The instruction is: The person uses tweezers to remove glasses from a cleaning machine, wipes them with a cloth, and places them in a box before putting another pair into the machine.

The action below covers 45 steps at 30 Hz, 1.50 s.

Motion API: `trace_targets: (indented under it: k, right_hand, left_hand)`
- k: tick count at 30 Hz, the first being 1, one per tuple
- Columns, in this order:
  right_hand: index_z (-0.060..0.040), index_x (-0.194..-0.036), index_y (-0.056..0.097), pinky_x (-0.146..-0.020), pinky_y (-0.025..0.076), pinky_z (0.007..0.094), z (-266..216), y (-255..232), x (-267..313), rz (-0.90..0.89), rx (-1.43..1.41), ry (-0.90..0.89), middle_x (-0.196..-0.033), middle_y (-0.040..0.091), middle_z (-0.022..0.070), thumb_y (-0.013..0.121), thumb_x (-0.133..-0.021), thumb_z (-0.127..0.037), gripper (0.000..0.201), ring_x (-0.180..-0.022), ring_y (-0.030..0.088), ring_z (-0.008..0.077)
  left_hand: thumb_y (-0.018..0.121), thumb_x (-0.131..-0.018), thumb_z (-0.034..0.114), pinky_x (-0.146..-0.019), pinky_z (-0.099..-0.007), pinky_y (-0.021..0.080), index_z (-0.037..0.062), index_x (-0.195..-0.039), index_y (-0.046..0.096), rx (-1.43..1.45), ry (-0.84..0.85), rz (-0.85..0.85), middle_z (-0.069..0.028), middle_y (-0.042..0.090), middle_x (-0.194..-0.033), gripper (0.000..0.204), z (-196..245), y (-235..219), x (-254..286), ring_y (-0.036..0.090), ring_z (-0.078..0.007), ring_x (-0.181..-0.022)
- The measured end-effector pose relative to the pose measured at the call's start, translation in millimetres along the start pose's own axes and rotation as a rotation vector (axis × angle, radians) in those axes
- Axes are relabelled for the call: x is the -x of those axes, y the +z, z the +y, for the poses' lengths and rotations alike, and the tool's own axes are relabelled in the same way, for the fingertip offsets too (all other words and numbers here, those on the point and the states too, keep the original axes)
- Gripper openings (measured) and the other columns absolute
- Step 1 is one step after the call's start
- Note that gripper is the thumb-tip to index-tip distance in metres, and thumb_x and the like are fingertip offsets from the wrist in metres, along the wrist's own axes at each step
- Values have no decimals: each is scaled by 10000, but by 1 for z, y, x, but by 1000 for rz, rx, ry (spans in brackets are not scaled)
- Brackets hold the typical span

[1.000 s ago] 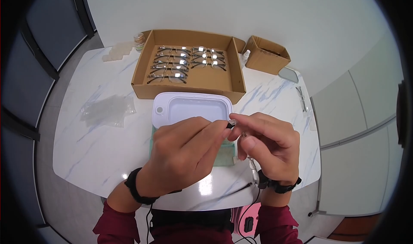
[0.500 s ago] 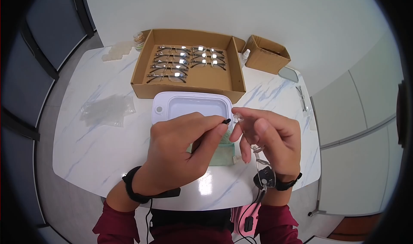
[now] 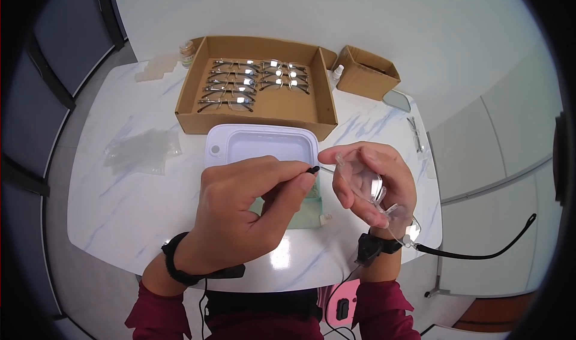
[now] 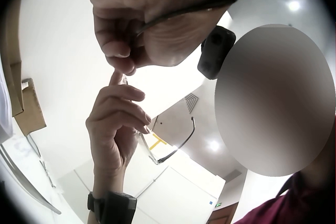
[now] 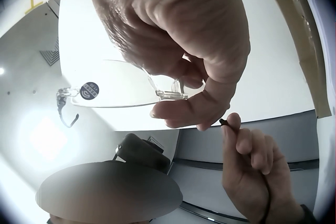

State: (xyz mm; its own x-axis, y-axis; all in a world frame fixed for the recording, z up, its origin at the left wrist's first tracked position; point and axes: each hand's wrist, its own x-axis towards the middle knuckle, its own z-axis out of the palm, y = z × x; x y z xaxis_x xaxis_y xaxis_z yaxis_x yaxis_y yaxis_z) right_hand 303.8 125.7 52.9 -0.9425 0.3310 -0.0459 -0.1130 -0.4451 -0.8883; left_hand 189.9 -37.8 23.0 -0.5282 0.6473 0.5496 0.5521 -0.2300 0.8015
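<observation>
Clear-framed glasses (image 3: 375,187) are gripped by the right hand (image 3: 384,178) around the lens and bridge; one black temple arm (image 3: 480,256) extends out to the right, past the wrist. The left hand (image 3: 249,205) pinches a black temple piece (image 3: 313,169) between thumb and forefinger, close to the right fingertips. In the right wrist view the lens (image 5: 115,85) carries a round dark sticker (image 5: 89,90), and the left hand (image 5: 254,166) holds the black tip (image 5: 224,122). The left wrist view shows a dark temple (image 4: 184,11) running along the left palm.
A cardboard box (image 3: 282,115) with several glasses stands behind a white basin (image 3: 216,136). A smaller box (image 3: 366,73), a white bottle (image 3: 337,73) and a mirror (image 3: 396,100) are at back right. Plastic bags (image 3: 144,151) lie left; green cloth (image 3: 306,214) lies below the basin.
The glasses have turned in the right hand, swinging the far black temple out to the right. The left hand keeps its pinch. The head view has shifted slightly.
</observation>
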Motion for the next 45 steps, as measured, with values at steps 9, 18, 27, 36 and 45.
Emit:
trace_targets:
  k: [9, 18, 27, 36, 45]
  right_hand:
    - [228, -1169, 546, -280, 335, 212, -1, -15, -3, -174, -176, 76, -718, 635, 260, 431, -1026, -203, 468, -338, 486, 143]
    - [203, -1190, 556, -280, 335, 193, 1, -13, -3, -220, -230, 41, -730, 635, 259, 374, -1040, -176, 446, -344, 493, 140]
    - [183, -1214, 562, -326, 380, 218, 3, -15, -3, -169, -20, -16, -780, 654, 242, 373, -1044, -187, 449, -399, 528, 146]
    - [52, -1293, 608, -502, 474, 202, 15, -4, 5, -84, 389, -257, -923, 666, 136, 483, -1014, -64, 327, -612, 590, 92]
    - [30, -1254, 650, -492, 461, 196, 16, 1, 8, -82, 553, -387, -887, 647, 106, 569, -947, -4, 320, -621, 590, 79]
  left_hand:
    - [692, -849, -28, -471, -262, 402, -39, -911, 698, 37, 8, 49, -73, 604, -616, 64, -1, 4, 1, 551, -127, -495]
    - [697, -851, -23, -472, -260, 404, -41, -905, 695, 35, 7, 59, -78, 608, -622, 57, -2, 5, 0, 552, -127, -493]
    - [657, -881, -14, -509, -227, 440, -38, -931, 720, 29, -22, 18, -66, 654, -670, 83, 1, -1, -2, 609, -104, -544]
    - [676, -862, -18, -515, -241, 431, -35, -941, 707, 25, 10, 27, -70, 638, -672, 86, -5, -1, -3, 586, -110, -548]
    - [686, -868, 2, -564, -234, 449, -28, -962, 721, -5, -10, 17, -68, 663, -709, 105, -6, -1, -3, 603, -109, -600]
